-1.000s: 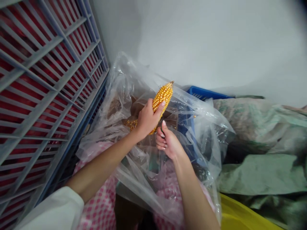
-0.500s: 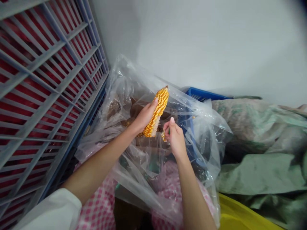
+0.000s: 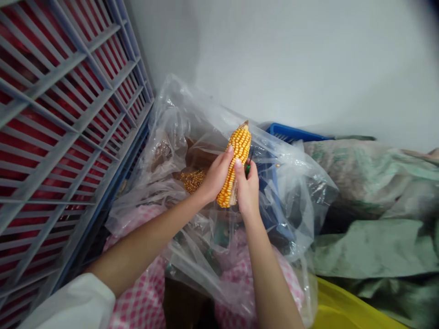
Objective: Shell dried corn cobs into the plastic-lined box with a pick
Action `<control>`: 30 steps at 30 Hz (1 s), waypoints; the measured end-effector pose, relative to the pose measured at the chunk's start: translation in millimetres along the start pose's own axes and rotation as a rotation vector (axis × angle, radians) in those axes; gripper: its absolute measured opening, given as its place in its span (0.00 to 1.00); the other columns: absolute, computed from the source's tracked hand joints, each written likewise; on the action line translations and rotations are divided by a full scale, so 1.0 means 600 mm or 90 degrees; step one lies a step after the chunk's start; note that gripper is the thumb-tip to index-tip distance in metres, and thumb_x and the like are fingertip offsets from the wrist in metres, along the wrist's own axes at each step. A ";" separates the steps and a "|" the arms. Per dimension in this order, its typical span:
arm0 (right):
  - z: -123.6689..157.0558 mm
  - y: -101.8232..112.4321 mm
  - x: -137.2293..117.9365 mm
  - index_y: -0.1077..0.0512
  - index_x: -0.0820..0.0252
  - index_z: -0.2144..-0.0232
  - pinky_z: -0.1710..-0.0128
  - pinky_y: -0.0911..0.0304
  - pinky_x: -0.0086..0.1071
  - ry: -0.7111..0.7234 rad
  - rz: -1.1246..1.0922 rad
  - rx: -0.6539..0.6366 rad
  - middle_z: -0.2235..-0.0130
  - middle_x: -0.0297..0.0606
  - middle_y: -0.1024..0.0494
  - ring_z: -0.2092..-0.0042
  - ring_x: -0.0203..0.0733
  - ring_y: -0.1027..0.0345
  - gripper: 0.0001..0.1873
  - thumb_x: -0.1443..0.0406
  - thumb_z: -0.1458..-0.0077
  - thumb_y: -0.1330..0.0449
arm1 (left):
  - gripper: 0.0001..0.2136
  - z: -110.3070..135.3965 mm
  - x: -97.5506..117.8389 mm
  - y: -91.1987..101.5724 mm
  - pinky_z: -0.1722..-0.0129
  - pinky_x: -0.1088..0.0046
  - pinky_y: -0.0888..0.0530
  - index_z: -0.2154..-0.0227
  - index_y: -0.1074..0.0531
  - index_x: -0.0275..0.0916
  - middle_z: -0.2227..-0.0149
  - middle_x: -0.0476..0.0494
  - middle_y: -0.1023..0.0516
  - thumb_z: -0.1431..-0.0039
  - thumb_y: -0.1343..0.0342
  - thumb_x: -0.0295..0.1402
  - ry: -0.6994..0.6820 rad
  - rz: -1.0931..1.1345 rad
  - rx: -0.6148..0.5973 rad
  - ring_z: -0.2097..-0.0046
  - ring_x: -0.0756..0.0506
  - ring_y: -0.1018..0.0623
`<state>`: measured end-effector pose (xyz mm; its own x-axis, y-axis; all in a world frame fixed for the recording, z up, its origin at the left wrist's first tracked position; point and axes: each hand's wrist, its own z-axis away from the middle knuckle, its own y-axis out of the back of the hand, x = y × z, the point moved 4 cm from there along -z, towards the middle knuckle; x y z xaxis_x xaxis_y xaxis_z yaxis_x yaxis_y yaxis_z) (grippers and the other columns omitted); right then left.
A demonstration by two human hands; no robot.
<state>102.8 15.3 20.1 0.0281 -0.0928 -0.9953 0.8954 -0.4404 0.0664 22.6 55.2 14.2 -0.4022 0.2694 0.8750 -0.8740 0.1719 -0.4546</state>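
A yellow ear of corn point(image 3: 236, 153) is tilted upright over a clear plastic bag point(image 3: 199, 109), its tip pointing away from me. My left hand point(image 3: 218, 176) is closed around its left side, thumb along the kernels. On the lower right, a strip of pale bare cob point(image 3: 233, 194) shows. My right hand point(image 3: 248, 187) is closed on a small green-handled tool point(image 3: 247, 170) with a thin dark shaft, mostly hidden behind the fingers. The right thumb presses on the kernels. Loose corn kernels point(image 3: 193, 180) lie in the bag below.
A slatted crate point(image 3: 78, 123) with red material behind it rises on the left. A blue basket point(image 3: 295, 133) is partly under the bag. Stuffed sacks point(image 3: 373, 178) and a yellow sheet point(image 3: 346, 306) are on the right. A white wall point(image 3: 291, 59) stands behind.
My right hand has moved up and left onto the ear, with its thumb now on the kernels. The ear has shifted slightly right, and the kernel pile shows more.
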 end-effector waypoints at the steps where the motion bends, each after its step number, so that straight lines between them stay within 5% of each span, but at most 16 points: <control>1: 0.001 -0.003 -0.004 0.34 0.56 0.63 0.66 0.42 0.26 0.006 0.028 -0.022 0.66 0.32 0.30 0.67 0.34 0.37 0.21 0.50 0.55 0.41 | 0.20 0.001 -0.001 -0.002 0.61 0.72 0.29 0.64 0.30 0.38 0.65 0.44 0.25 0.45 0.54 0.49 0.000 0.011 -0.005 0.62 0.48 0.25; 8: 0.007 0.003 -0.017 0.37 0.56 0.75 0.73 0.49 0.26 0.101 0.188 -0.024 0.77 0.28 0.35 0.74 0.33 0.43 0.15 0.52 0.48 0.48 | 0.20 0.003 -0.008 -0.005 0.58 0.71 0.29 0.62 0.30 0.38 0.65 0.44 0.23 0.45 0.54 0.49 0.054 0.040 -0.033 0.60 0.47 0.25; 17: 0.005 0.009 -0.004 0.33 0.56 0.71 0.69 0.48 0.27 0.129 0.178 -0.016 0.72 0.32 0.29 0.70 0.36 0.38 0.13 0.55 0.45 0.50 | 0.19 0.003 -0.022 -0.008 0.60 0.72 0.27 0.63 0.29 0.38 0.65 0.44 0.23 0.45 0.55 0.49 0.113 0.087 -0.014 0.60 0.47 0.24; 21: -0.001 0.016 0.003 0.31 0.57 0.69 0.69 0.46 0.27 0.054 0.079 -0.016 0.73 0.31 0.31 0.71 0.34 0.39 0.16 0.52 0.47 0.49 | 0.21 0.001 -0.027 -0.012 0.65 0.72 0.27 0.64 0.29 0.38 0.69 0.44 0.23 0.46 0.55 0.51 0.149 0.126 -0.020 0.65 0.47 0.23; 25: -0.010 0.022 0.010 0.29 0.59 0.68 0.80 0.51 0.26 -0.100 -0.172 0.001 0.83 0.24 0.46 0.82 0.29 0.52 0.25 0.45 0.49 0.53 | 0.27 0.003 -0.024 -0.017 0.74 0.72 0.27 0.64 0.29 0.38 0.77 0.45 0.26 0.47 0.60 0.56 0.238 0.100 -0.033 0.74 0.47 0.25; 30: -0.013 0.028 0.003 0.32 0.59 0.71 0.85 0.57 0.24 -0.091 -0.161 0.057 0.82 0.24 0.46 0.83 0.26 0.56 0.24 0.44 0.54 0.46 | 0.24 0.008 -0.020 -0.018 0.77 0.74 0.29 0.62 0.30 0.40 0.79 0.49 0.27 0.47 0.58 0.54 0.200 0.054 0.000 0.77 0.50 0.27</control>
<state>121.5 14.9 19.1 -0.2597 -0.0918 -0.9613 0.8229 -0.5421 -0.1705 35.2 45.5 9.4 -0.3703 0.5615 0.7400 -0.8405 0.1367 -0.5243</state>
